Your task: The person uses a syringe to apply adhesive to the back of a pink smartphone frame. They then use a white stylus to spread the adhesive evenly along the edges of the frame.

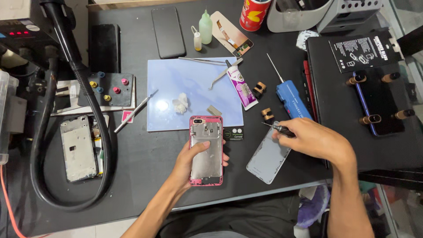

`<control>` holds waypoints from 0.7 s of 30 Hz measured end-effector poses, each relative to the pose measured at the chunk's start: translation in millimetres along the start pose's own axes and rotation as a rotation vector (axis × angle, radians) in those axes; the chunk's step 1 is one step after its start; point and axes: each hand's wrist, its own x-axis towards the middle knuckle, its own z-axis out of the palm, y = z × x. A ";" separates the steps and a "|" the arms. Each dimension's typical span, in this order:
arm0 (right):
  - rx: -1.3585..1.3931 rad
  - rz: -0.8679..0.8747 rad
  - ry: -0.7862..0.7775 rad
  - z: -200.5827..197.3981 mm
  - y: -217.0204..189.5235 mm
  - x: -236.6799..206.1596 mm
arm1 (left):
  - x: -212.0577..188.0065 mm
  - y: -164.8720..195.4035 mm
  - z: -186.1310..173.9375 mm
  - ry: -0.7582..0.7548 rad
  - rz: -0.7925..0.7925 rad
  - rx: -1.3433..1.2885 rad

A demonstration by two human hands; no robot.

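Pink-framed opened phone point(206, 150) is gripped by the left hand point(190, 165) near the counter point(145, 176) front edge. A small screwdriver point(276, 128) is pinched in the right hand point(313, 140), above a clear back cover point(266, 158); bare counter lies between.

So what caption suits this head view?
Left hand holds an opened pink phone; right hand grips a small screwdriver.

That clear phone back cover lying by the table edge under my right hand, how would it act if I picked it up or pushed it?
The clear back cover looks thin and flat, so probably light and a bit bendy. It lies on the smooth dark table near the front edge, so a push could likely slide it off. Its low profile may make lifting it fiddly.
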 end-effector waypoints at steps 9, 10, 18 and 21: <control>-0.155 0.258 -0.078 4.8 4.2 3.0 | -2.5 -2.8 -3.9 0.029 0.025 0.024; -0.168 0.260 -0.075 5.1 3.3 2.2 | -3.3 -2.5 -4.2 0.026 0.027 0.022; -0.244 0.311 0.051 3.3 -17.3 -7.3 | -3.0 -4.3 -5.1 0.032 0.047 0.017; -0.182 0.067 0.232 6.9 -31.6 -13.7 | -4.8 -3.7 -4.1 0.051 0.058 0.026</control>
